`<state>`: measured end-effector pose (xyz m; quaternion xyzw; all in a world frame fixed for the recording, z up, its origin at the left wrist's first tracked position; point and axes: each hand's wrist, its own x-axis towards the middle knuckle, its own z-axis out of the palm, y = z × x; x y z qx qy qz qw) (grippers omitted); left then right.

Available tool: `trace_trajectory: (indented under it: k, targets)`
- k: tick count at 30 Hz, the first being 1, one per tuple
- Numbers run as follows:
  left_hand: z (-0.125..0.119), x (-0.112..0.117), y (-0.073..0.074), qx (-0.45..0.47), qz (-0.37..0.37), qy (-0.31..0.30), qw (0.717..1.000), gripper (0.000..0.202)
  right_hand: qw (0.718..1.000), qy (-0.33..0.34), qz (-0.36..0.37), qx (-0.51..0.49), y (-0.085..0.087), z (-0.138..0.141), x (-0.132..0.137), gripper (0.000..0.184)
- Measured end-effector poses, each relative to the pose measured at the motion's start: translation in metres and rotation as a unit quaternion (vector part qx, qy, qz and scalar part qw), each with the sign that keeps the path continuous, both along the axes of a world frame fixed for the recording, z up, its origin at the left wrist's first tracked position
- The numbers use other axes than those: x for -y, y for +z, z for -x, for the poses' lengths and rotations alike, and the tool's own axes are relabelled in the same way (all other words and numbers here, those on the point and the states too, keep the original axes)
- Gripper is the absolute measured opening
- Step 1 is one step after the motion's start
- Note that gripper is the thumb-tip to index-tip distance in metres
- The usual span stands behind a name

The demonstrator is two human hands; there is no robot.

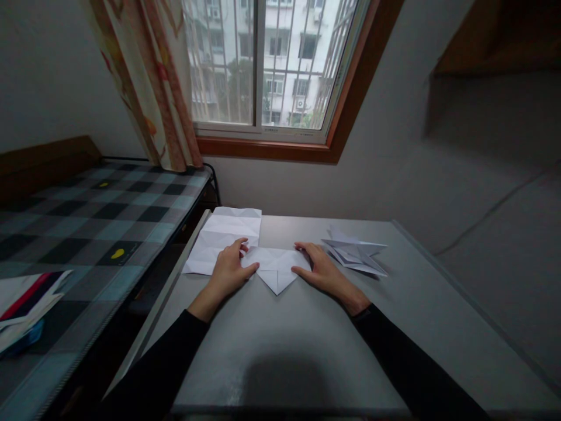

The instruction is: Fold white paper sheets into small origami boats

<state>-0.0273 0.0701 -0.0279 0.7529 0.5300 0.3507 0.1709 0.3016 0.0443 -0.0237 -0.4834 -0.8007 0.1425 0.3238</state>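
Note:
A folded sheet of white paper (276, 260) lies on the table in front of me, its pointed flap facing my body. My left hand (230, 266) grips its left end, with the thumb on top and the fingers curled at the far edge. At the opposite end my right hand (322, 269) holds the paper between thumb and forefinger. Behind my left hand is a creased, unfolded white sheet (230, 225). Several folded paper pieces (357, 251) are piled just beyond my right hand.
The pale table (280, 339) stands against the wall below a barred window (258, 70). To the left, a bed with a checked cover (118, 204) carries papers or booklets (26, 298). A patterned curtain (153, 88) hangs over the bed's end.

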Motion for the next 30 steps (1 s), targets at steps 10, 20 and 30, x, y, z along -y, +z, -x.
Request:
trace_trajectory:
  k: [10, 20, 30]
  targets:
    - [-0.001, 0.002, 0.008, -0.073, 0.004, -0.007, 0.997, 0.04, 1.0, 0.003, 0.005, 0.003, 0.006, 0.003, 0.002, 0.067]
    - [-0.003, 0.007, 0.019, 0.01, 0.031, -0.076, 0.997, 0.025, 1.0, 0.013, 0.003, 0.001, 0.012, 0.005, 0.005, 0.071]
    - [-0.004, 0.013, 0.035, 0.115, -0.013, -0.069, 0.991, 0.019, 0.995, -0.05, -0.068, -0.048, 0.016, 0.006, 0.009, 0.019]
